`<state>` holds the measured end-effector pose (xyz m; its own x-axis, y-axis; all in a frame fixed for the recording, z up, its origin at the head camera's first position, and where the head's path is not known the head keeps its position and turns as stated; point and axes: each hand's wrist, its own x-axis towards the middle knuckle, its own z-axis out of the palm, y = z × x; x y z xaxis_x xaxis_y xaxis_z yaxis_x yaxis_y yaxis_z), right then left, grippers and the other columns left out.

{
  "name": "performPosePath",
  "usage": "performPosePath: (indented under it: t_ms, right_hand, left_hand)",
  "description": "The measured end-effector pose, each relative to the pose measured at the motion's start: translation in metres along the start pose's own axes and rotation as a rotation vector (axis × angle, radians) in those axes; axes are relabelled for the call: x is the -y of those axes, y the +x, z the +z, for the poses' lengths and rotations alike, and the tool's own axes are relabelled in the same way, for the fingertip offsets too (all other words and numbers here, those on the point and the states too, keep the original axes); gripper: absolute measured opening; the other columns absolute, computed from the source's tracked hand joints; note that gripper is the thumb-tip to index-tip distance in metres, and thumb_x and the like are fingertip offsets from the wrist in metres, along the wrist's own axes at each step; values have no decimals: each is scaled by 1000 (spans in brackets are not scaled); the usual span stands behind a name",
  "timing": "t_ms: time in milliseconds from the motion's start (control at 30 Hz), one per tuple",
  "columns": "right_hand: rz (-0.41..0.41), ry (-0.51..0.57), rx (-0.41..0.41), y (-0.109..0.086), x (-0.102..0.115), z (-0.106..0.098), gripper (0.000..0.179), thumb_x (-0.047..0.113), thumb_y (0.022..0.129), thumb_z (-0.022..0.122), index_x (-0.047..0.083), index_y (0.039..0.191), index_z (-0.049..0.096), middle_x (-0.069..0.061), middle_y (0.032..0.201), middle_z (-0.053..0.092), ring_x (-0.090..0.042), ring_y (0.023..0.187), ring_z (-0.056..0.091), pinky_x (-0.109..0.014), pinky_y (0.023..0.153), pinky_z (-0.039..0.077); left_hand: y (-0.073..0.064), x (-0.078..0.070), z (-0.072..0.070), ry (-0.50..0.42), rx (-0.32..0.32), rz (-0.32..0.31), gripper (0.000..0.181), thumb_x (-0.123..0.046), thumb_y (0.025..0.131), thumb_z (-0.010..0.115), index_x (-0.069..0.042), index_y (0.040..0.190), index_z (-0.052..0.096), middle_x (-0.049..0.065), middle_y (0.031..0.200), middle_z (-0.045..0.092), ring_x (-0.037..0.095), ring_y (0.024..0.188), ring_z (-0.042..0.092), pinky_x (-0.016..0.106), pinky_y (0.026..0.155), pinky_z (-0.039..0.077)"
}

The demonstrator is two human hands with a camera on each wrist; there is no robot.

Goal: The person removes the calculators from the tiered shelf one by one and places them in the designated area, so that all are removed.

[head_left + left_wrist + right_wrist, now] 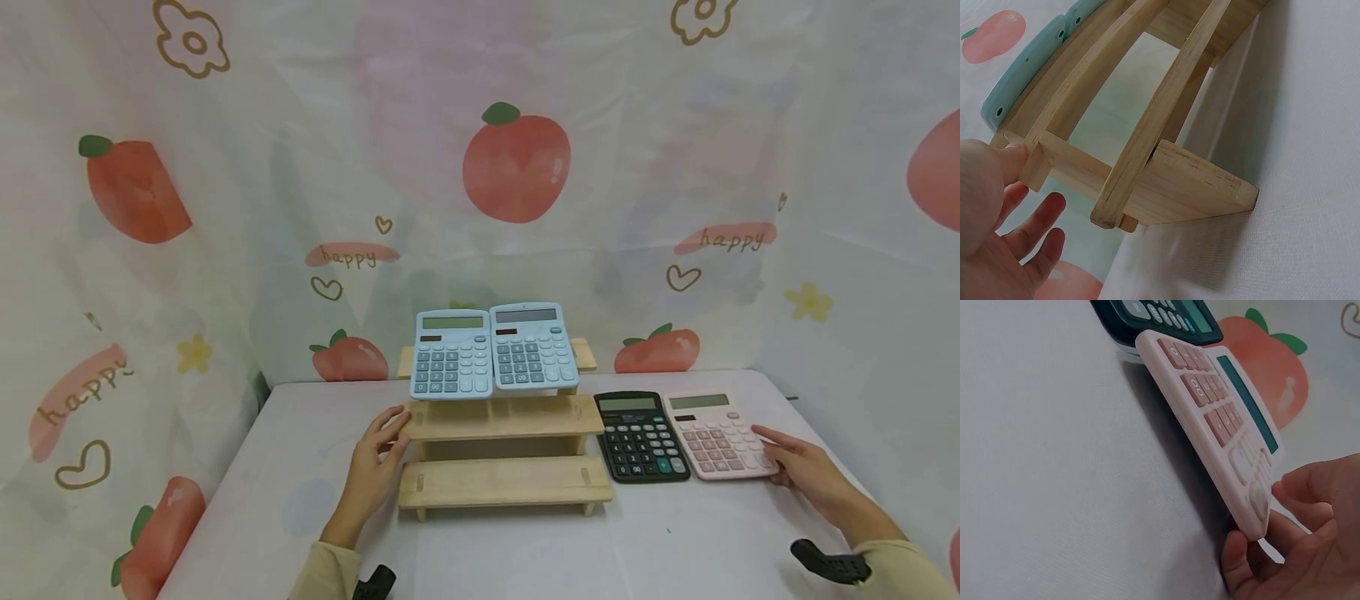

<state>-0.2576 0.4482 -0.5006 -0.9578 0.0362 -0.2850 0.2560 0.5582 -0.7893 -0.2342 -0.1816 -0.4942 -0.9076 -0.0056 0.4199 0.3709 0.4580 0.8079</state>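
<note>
A three-tier wooden stand (506,482) is on the table, two light blue calculators (452,358) leaning side by side on its top tier. My left hand (377,458) holds the left end of its middle board (1038,159); the lower fingers spread free beneath in the left wrist view. To the stand's right, my right hand (806,475) grips a pink calculator (723,442) by its right edge near the lower corner. In the right wrist view that calculator's near edge is tilted up off the table, thumb and fingers around the corner. A black calculator (643,442) lies just left of it.
The white-covered table (525,558) backs onto a hanging cloth (420,100) printed with fruit and hearts. Black straps (828,562) show near both cuffs. The stand's lowest board (506,492) faces the front of the table.
</note>
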Motion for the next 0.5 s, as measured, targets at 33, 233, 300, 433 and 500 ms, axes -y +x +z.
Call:
performPosePath:
  t_ms: [33,233,300,433,500]
  right_hand:
    - [6,-4,-1,0,1,1,63,33,110,30,-5,157,13,-34,151,21,1,85,48,-23,73,50]
    - [36,-31,-11,-2,8,6,71,46,109,28,-4,158,13,-34,143,24,-8,79,46,-25,69,43]
    - [44,-29,-13,-3,10,7,72,47,109,27,-3,158,13,-33,139,26,-11,79,45,-26,68,42]
    - [53,-42,-10,-3,12,8,76,52,108,27,-3,158,12,-37,149,21,-10,85,43,-26,70,42]
    - [54,-57,-15,-2,13,8,77,53,107,28,-3,158,13,-38,151,20,-11,87,43,-26,70,41]
  left_hand:
    - [0,0,0,-3,1,1,39,-12,101,61,-1,138,61,14,150,54,19,103,61,32,90,57]
    - [0,-1,0,-5,4,-9,39,-11,101,61,-2,139,61,14,150,54,19,104,61,29,90,56]
    - [0,-1,0,-3,5,-11,39,-11,101,61,-2,139,61,13,150,54,20,104,62,29,90,56]
    - [0,-1,0,-11,4,-7,39,-11,101,61,-2,138,61,13,150,54,20,104,62,30,90,56]
    - [0,0,0,-13,3,-5,39,-11,101,61,-2,139,61,13,150,54,20,104,62,30,89,56]
